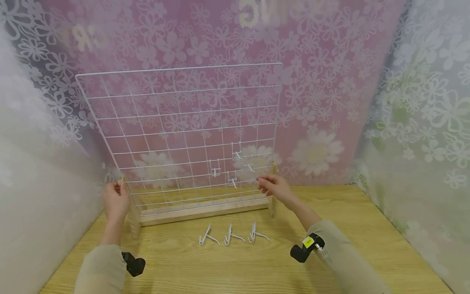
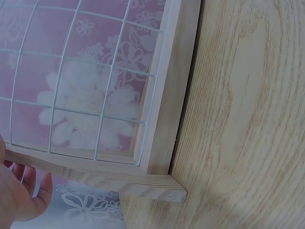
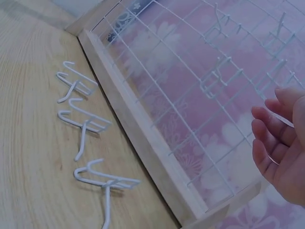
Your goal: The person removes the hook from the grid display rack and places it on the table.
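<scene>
Nearest the viewer, 2 pale sleeves [image 1: 349, 257] reach in over the wood-grain table [image 1: 176, 269], w/ a black wrist cam [image 1: 135, 266] on each. Btwn the arms, on bare tabletop, 3 loose white hooks [image 1: 229, 234] lie in a row, spaced apart, in front of the stand.

L hand [image 1: 116, 200] grips the top of the L post [image 2: 105, 179], fingers curled round its outer side. R hand [image 1: 273, 188] is half-curled, w/ a small gap btwn thumb & fingers; nothing visible in it. It's just beside the lower R part of the grid; can't tell if it touches the wire. From the head cam, R hand & wrist block part of the R post [image 1: 274, 166].

Wood stand: 2 posts plus 1 long base bar [image 1: 205, 211], sitting toward the back of the table. White wire grid [image 1: 187, 112] stands up from it, btwn the posts, leaning slightly in the head view. Hung on its lower R area: 4 more hooks [image 1: 214, 172], same white type, so 7 total.

Farthest back, behind the grid: pink flower-print backdrop [image 1: 330, 102], w/ pale patterned side panels, 1 L & 1 R.
</scene>
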Motion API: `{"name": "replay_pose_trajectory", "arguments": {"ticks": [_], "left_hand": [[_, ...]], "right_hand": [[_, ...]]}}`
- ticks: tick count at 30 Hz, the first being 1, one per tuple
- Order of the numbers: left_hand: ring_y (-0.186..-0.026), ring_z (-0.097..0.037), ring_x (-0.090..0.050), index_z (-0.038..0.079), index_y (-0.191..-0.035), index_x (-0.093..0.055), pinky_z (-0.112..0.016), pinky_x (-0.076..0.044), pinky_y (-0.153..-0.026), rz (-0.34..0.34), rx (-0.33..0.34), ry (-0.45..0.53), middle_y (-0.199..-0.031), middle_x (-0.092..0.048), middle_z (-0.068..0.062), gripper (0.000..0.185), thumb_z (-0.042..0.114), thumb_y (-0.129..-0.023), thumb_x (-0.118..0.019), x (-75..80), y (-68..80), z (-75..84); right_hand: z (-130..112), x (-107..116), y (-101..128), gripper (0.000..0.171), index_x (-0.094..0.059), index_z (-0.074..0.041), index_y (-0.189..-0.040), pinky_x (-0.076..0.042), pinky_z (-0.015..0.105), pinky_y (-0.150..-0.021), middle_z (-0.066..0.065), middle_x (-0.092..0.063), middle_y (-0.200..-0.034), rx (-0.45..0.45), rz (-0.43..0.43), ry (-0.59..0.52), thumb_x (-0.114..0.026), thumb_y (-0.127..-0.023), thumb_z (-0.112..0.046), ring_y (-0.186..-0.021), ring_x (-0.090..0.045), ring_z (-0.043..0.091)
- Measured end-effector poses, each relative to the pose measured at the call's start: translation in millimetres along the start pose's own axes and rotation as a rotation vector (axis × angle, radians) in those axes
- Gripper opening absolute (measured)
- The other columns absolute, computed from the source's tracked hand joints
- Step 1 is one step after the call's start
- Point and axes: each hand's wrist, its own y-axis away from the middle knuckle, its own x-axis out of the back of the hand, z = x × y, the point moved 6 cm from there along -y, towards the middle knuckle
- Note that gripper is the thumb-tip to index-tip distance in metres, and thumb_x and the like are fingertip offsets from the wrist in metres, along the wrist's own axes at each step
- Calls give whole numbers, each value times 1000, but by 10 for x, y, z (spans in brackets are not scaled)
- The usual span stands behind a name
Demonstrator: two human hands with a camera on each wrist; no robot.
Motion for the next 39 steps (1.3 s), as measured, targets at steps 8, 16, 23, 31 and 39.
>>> {"name": "replay_pose_trajectory", "arguments": {"ticks": [8,16,23,31,39], "left_hand": [[-97,-43,-45,-14,-113,-43,-52,-35,-84,9,0,-11,-104,-46,-30,36,18,-98,-35,14,-15,0],[-97,-43,-46,-14,-113,-43,-52,-36,-85,9,-2,-9,-103,-47,-29,35,16,-97,-36,22,-17,5],[-96,-42,-47,-14,-114,-43,-52,-36,-84,9,0,-9,-103,-48,-30,35,16,-97,-36,38,-15,10],[-95,-42,-46,-14,-114,-43,-51,-36,-83,-11,6,-4,-103,-47,-29,34,16,-97,-36,24,13,17],[-98,-42,-47,-14,-117,-42,-51,-37,-84,-24,21,1,-106,-48,-30,36,16,-98,-36,9,7,-2]], "right_hand": [[-262,26,-83,36,-54,2,-123,-48,36,-72,15,-61,-94,56,22,7,-49,-97,-23,-84,-56,29],[-397,53,-189,35,-54,3,-122,-48,35,-72,12,-62,-93,67,56,-4,-51,-96,-20,-84,-56,28],[-512,30,-258,37,-55,1,-123,-47,39,-77,20,-60,-101,25,41,21,-51,-96,-25,-87,-56,27],[-513,31,-282,41,-58,-1,-119,-48,40,-75,14,-62,-99,33,45,39,-57,-92,-32,-82,-56,21],[-449,-12,-349,33,-58,1,-118,-47,43,-80,16,-63,-103,-50,50,10,-57,-93,-20,-85,-57,22]]}}
